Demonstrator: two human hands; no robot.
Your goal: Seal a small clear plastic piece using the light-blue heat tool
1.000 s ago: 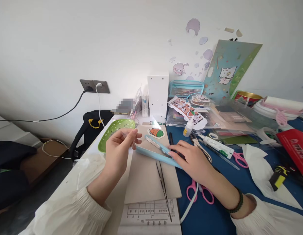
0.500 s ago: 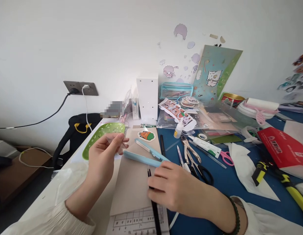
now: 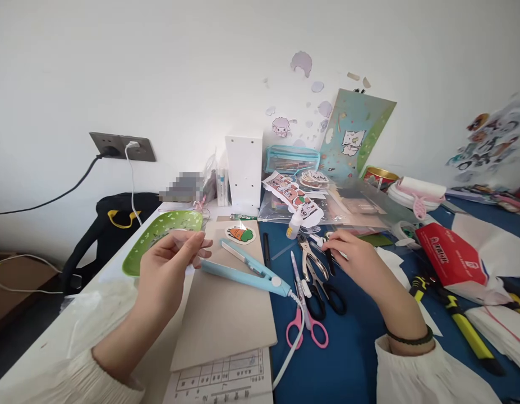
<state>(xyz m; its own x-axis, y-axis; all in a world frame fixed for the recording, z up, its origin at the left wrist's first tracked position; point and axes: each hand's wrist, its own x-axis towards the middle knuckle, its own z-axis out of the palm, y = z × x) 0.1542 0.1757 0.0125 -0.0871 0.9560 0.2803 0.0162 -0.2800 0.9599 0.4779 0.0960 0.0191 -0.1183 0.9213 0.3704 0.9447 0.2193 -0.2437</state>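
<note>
My left hand is raised left of the beige board, thumb and fingers pinched together. Something clear may be in them, but I cannot make it out. My right hand is over the blue mat, its fingers closed on black tweezers that show only in part. A light-blue mini hair straightener rests on the board, jaws apart, its tips near my left fingers. A carrot sticker lies at the board's far end. Between the straightener and my right hand is a silver hole punch.
Pink-handled scissors, black-handled scissors and a glue bottle lie or stand on the mat. A green tray is behind my left hand. The white cord runs toward me. A red packet sits right.
My right hand has moved right and away from me with the tweezers, from beside the straightener to beyond the hole punch. My left hand keeps its pinch. The whole view has shifted slightly.
</note>
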